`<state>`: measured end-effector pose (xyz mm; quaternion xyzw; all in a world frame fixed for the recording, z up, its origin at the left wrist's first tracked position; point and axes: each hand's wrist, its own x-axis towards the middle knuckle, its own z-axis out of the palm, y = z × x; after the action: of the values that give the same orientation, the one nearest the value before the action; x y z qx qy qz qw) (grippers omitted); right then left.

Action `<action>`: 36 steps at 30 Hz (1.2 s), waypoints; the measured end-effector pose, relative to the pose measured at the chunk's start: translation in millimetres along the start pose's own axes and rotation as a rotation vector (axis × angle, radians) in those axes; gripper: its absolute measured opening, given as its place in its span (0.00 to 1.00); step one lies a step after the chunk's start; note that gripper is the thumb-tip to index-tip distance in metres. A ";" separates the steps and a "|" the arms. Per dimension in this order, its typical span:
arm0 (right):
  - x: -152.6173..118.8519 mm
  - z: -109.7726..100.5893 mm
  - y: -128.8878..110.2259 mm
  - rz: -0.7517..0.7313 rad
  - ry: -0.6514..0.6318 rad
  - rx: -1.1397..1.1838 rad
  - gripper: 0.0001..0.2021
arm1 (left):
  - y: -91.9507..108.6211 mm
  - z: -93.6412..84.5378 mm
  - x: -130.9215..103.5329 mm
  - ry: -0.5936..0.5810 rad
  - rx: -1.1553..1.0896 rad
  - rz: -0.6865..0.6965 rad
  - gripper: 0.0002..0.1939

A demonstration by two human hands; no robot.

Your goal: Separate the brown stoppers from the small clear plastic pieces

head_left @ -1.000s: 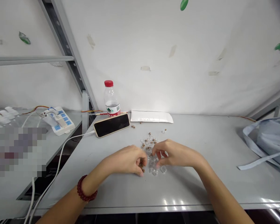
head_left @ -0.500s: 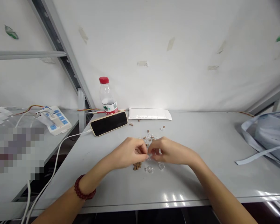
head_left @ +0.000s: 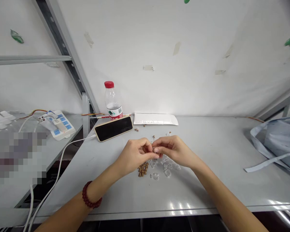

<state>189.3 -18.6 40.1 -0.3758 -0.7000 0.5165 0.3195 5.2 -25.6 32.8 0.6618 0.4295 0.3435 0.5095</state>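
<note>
My left hand and my right hand meet over the middle of the grey table, fingertips pinched together. Whatever sits between the fingertips is too small and too covered to make out. Just below my left hand is a pile of small brown pieces. Small clear glass-like items lie under and in front of my right hand, and another clear item rests nearer the front edge. Past my fingers, a small clear item with a brown top stands apart.
A phone with a white cable lies at the left, before a red-capped bottle. Behind the hands is a flat white packet. A blue-grey bag is at the right, a power strip at far left.
Both hands have moved slightly up and away from the front edge, uncovering more of the brown pile and the clear items. The camera view has shifted a little.
</note>
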 end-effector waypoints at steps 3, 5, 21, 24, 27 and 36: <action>3.2 7.0 3.8 0.020 0.087 0.058 0.09 | -3.8 1.9 1.6 0.083 0.019 0.077 0.11; 5.2 13.1 6.0 0.041 0.143 0.097 0.10 | -7.5 1.5 3.5 0.106 0.091 0.157 0.09; 11.3 1.4 17.6 0.061 0.114 -0.696 0.08 | -15.5 -21.4 13.9 -0.188 0.507 0.126 0.10; 8.2 -6.1 14.3 0.114 0.060 -0.838 0.06 | -6.9 -17.6 6.7 -0.374 0.514 0.058 0.06; 3.3 -9.7 9.3 0.134 0.023 -0.849 0.05 | -3.1 -15.0 2.7 -0.451 0.615 0.007 0.06; -4.7 5.8 4.8 -0.026 -0.324 -0.846 0.15 | -9.1 -18.0 4.6 -0.449 0.663 -0.032 0.07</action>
<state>187.8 -24.6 33.7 -0.3789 -0.8950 0.2332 0.0308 -10.9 -13.5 28.5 0.8423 0.4052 0.0251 0.3546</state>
